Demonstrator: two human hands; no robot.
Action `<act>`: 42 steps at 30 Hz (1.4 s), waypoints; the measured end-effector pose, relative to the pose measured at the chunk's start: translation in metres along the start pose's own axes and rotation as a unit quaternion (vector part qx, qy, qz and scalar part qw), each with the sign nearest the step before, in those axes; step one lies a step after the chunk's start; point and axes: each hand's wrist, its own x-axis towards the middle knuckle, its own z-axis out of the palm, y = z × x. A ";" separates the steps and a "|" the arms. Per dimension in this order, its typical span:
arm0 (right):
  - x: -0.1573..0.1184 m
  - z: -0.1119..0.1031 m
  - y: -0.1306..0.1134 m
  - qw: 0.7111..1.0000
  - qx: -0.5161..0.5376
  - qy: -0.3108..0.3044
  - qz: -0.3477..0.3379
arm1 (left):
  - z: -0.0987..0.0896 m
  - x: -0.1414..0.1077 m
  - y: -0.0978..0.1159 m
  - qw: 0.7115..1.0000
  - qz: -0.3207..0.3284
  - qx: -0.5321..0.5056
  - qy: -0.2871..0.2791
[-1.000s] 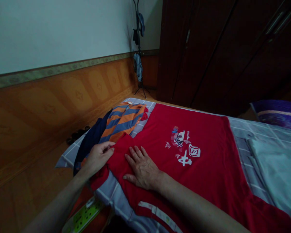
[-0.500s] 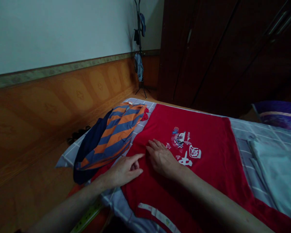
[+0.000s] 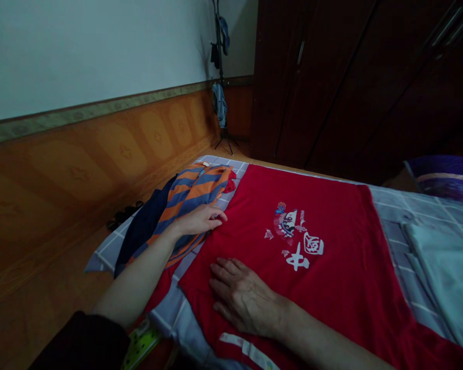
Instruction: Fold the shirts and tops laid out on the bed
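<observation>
a panelled wall (image 3: 108,154) runs to the far left of the red shirt (image 3: 339,231), which lies spread out, print up, on a checked cloth (image 3: 177,311), its collar toward the person. left of the shirt is a navy garment (image 3: 144,218), with a striped garment (image 3: 195,192) over it; a bit of red cloth (image 3: 164,288) shows just beside them, and whether it is part of the shirt i cannot tell. the left hand (image 3: 202,220) is at the shirt's left edge, fingers curled with the thumb close to them; whether any fabric is caught between the tips i cannot tell. a coat rack (image 3: 220,72) stands beyond the shirt. the right hand (image 3: 249,300) lies palm down on the shirt near its collar, fingers slightly bent, gripping nothing that shows. a dark wardrobe (image 3: 339,87) is beyond the shirt, and a pale cloth (image 3: 443,262) lies to its right.

the step in hand looks to be straightening the shirt's left side. the next move seems to call for a light pinch on that edge, easing creases outward, the right palm pressing just enough to stop the shirt sliding.
</observation>
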 end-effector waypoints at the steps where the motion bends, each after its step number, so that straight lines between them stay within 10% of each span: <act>1: 0.001 0.000 0.000 1.000 -0.002 -0.001 0.002 | 0.005 0.001 -0.003 1.000 0.000 -0.003 0.003; 20: 0.005 0.013 0.006 0.992 -0.042 0.102 -0.065 | 0.015 -0.003 -0.015 0.998 0.036 0.047 0.009; 42: 0.003 0.011 0.010 0.995 -0.055 0.016 -0.077 | 0.030 0.002 -0.018 0.989 0.022 0.108 0.104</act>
